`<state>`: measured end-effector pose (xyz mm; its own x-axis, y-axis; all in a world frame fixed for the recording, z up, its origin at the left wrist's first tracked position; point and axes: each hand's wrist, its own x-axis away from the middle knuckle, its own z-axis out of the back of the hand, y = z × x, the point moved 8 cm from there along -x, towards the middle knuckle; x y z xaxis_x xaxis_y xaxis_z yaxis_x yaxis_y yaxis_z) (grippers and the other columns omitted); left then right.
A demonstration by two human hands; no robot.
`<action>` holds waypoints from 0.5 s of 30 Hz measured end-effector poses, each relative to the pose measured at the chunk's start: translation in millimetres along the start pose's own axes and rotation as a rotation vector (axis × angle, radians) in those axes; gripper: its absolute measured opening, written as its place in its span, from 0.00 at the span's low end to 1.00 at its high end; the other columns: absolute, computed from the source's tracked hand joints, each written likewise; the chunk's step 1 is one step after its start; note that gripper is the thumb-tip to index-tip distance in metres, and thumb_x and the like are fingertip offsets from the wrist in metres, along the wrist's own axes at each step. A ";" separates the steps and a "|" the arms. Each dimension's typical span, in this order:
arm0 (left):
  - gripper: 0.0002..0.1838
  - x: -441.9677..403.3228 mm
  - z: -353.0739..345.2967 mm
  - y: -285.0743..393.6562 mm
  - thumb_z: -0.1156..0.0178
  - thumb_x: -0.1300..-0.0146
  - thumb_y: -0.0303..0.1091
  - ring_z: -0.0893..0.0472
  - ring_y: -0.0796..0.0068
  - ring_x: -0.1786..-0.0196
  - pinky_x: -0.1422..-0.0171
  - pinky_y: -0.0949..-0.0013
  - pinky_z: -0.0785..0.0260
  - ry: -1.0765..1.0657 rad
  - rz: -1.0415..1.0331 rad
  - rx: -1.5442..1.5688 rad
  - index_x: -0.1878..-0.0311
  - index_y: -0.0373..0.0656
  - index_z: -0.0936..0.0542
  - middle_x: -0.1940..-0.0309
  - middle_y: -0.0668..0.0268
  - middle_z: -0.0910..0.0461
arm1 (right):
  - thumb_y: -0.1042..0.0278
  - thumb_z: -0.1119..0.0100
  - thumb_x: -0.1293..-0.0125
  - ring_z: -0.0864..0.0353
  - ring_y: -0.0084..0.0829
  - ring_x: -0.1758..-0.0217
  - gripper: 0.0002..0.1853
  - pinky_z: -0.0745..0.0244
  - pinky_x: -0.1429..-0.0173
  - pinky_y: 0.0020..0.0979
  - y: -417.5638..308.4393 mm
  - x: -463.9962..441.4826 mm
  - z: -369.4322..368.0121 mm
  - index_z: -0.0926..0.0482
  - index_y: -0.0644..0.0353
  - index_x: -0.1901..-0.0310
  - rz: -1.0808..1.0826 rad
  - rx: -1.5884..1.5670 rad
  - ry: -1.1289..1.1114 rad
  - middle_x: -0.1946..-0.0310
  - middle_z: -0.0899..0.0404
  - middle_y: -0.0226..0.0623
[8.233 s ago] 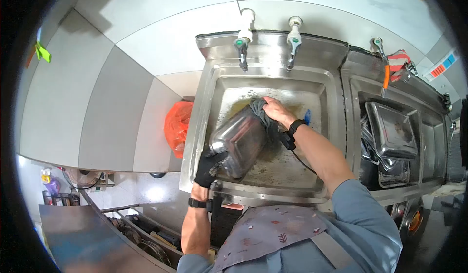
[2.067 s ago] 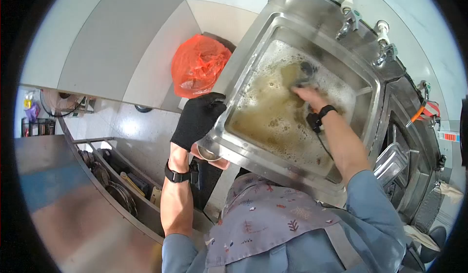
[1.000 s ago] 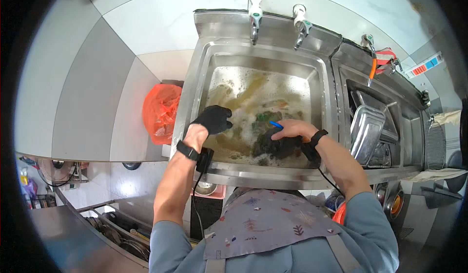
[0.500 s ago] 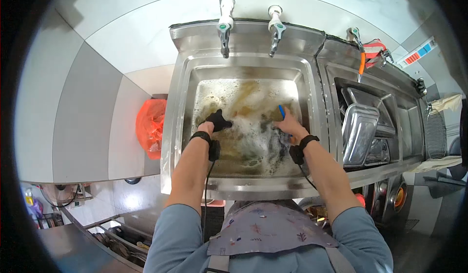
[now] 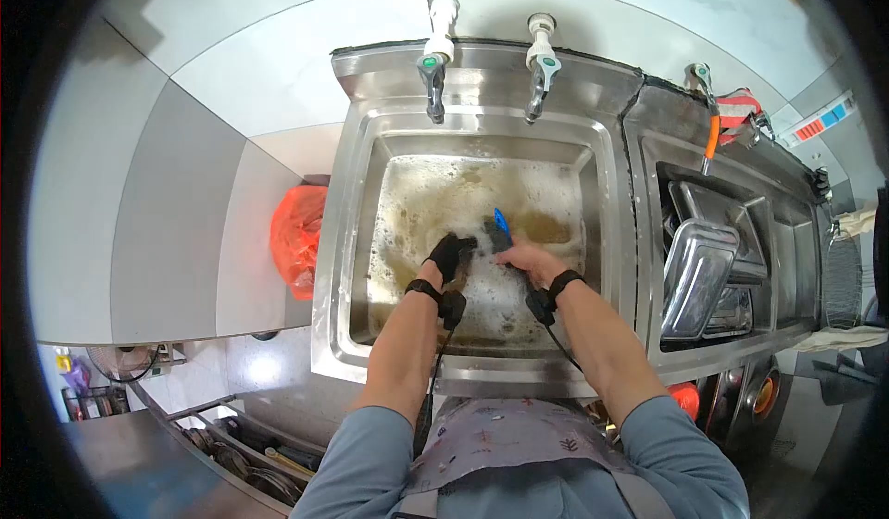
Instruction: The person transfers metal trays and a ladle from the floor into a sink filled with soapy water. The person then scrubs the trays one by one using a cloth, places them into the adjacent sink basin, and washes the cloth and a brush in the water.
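Both hands are low in the soapy, murky water of the steel sink [image 5: 347, 269]. My left hand [image 5: 449, 256], in a black glove, is near the sink's middle, its fingertips close to a dark cloth [image 5: 497, 237]; whether they grip anything is unclear. Bare and just to the right, my right hand [image 5: 530, 258] has its fingers closed at the edge of the dark cloth. A blue object [image 5: 502, 221] sticks up at the cloth's top. Foam hides whatever lies beneath the surface.
Two taps [image 5: 433, 84] [image 5: 540, 79] stand behind the sink. An orange-red bag [image 5: 296, 241] is at its left. Steel trays [image 5: 699, 278] lean in the right-hand basin, below an orange hose end [image 5: 712, 139]. Drawers with utensils [image 5: 236, 454] are at the lower left.
The steel container held earlier is no longer visible, and the water has turned foamy. In the last half second my hands have come closer together, and the dark cloth has surfaced between them.
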<state>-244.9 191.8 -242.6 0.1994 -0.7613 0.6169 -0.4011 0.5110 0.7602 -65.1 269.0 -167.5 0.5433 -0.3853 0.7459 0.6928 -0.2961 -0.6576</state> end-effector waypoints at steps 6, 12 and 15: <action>0.10 26.6 4.5 42.2 0.44 0.29 0.25 0.19 0.67 0.49 0.41 0.67 0.26 -0.171 -0.231 0.083 0.47 0.38 0.19 0.51 0.62 0.17 | 0.65 0.32 0.36 0.29 0.38 0.33 0.37 0.33 0.31 0.41 -29.1 26.7 7.8 0.35 0.61 0.27 0.123 -0.203 -0.118 0.35 0.27 0.41; 0.19 82.6 0.6 105.4 0.40 0.45 0.16 0.19 0.61 0.46 0.40 0.65 0.27 -0.101 -0.834 -0.850 0.49 0.40 0.18 0.52 0.58 0.17 | 0.73 0.29 0.41 0.24 0.35 0.39 0.36 0.29 0.35 0.36 -45.3 43.4 7.2 0.30 0.61 0.30 0.236 -0.285 -0.270 0.40 0.23 0.38; 0.15 120.8 -17.5 120.7 0.39 0.45 0.17 0.18 0.56 0.49 0.42 0.62 0.25 0.000 -1.180 -1.251 0.54 0.39 0.16 0.54 0.56 0.16 | 0.76 0.29 0.43 0.21 0.31 0.44 0.34 0.26 0.39 0.34 -50.3 48.6 17.1 0.26 0.62 0.33 0.350 -0.046 -0.113 0.46 0.19 0.36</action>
<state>-253.6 168.5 -72.7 -0.1484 -0.9253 -0.3490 0.8380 -0.3050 0.4524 -65.4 280.1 -96.4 0.7942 -0.3721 0.4805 0.4353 -0.2034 -0.8770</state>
